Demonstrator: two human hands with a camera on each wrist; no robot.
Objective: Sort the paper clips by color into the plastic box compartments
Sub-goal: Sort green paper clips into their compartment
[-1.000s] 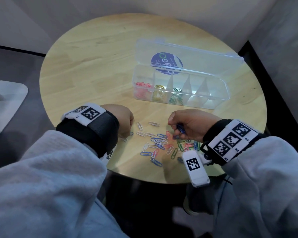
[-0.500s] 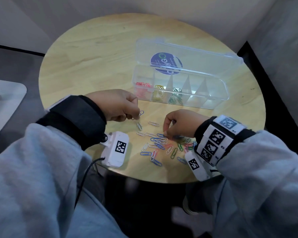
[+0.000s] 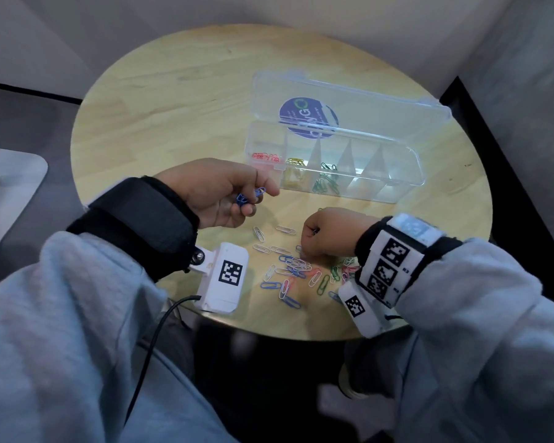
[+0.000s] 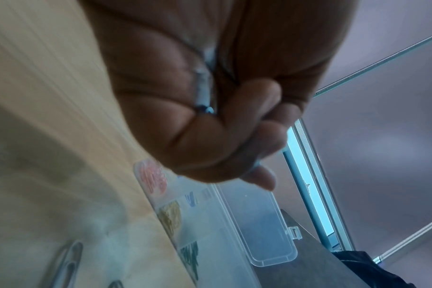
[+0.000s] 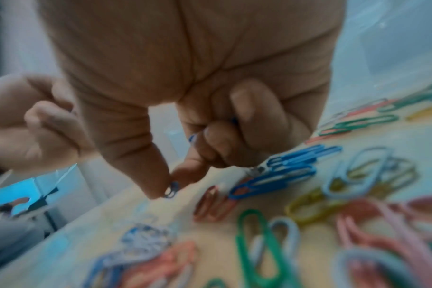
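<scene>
My left hand (image 3: pixel 256 199) hovers palm-up just left of the clear plastic box (image 3: pixel 394 190), pinching blue paper clips (image 3: pixel 248 196). In the left wrist view the blue clips (image 4: pixel 205 103) lie in its curled fingers. The box holds red clips (image 3: pixel 266 156), yellow clips (image 3: pixel 293 174) and green clips (image 3: pixel 325 182) in its three left compartments. My right hand (image 3: pixel 311 247) is knuckles-up over the loose pile of mixed clips (image 3: pixel 298 270). Its thumb and forefinger pinch a blue clip (image 5: pixel 172 192), and another blue clip (image 5: pixel 192 137) sits under its curled fingers.
The box lid (image 3: pixel 381 103) lies open behind the compartments. Everything sits on a round wooden table (image 3: pixel 157 123), and the pile lies close to its near edge. A white base (image 3: pixel 7 187) stands on the floor at the left.
My left hand rose from the table, turned palm-up and moved toward the box holding blue clips. My right hand stayed at the pile and lowered its fingers onto it.
</scene>
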